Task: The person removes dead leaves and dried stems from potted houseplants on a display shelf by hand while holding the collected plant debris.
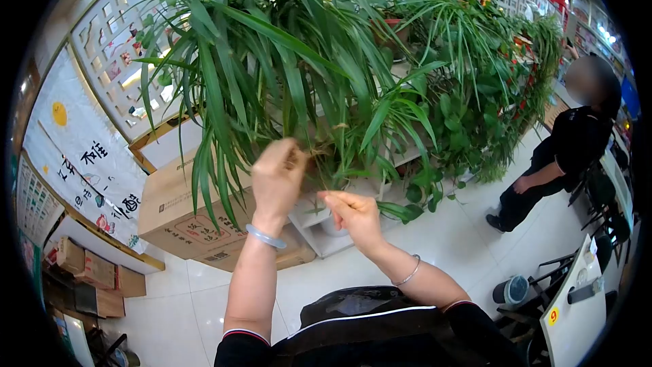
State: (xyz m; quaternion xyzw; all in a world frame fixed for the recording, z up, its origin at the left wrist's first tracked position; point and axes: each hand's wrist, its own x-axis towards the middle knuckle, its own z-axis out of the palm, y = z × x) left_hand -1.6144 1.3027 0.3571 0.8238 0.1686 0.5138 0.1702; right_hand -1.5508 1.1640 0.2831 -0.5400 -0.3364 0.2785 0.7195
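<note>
A long-leaved spider plant (299, 61) hangs over the shelf in front of me. My left hand (280, 173), a pale bangle on its wrist, is raised at the plant's lower leaves. Its fingers are curled shut and slightly blurred; what they hold, if anything, is hidden. Right beside them are dry brown leaf bits (318, 153). Lower and to the right, my right hand (354, 219) wears a thin silver bracelet. Thumb and index finger are pinched together below the leaves; anything between them is too small to name.
A large cardboard box (197, 214) stands below the plant at left. Leafy potted plants (468, 88) continue along the shelf to the right. A person in black (567, 143) stands at right, near a table (577, 306) and a bucket (511, 291).
</note>
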